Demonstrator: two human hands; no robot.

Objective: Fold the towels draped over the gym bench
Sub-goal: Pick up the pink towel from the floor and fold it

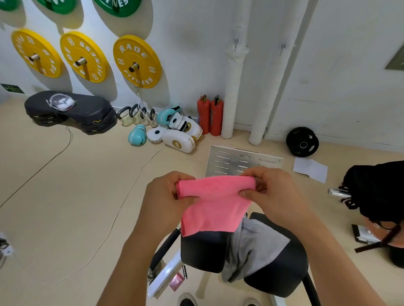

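A pink towel [212, 208] hangs in the air above the black gym bench [278, 272], doubled over along its top edge. My left hand [166, 198] pinches its upper left corner and my right hand [270, 191] pinches its upper right corner, both at the same height. A grey towel [249, 250] lies draped across the bench pad just below the pink one, hanging off the near side.
A person with dark hair [383, 198] crouches at the right. A perforated metal plate [240, 160] and a sheet of paper [310, 169] lie on the floor beyond. Boxing gloves and pads [172, 131], two fire extinguishers [211, 115], cables and a black weight plate [302, 141] sit near the wall.
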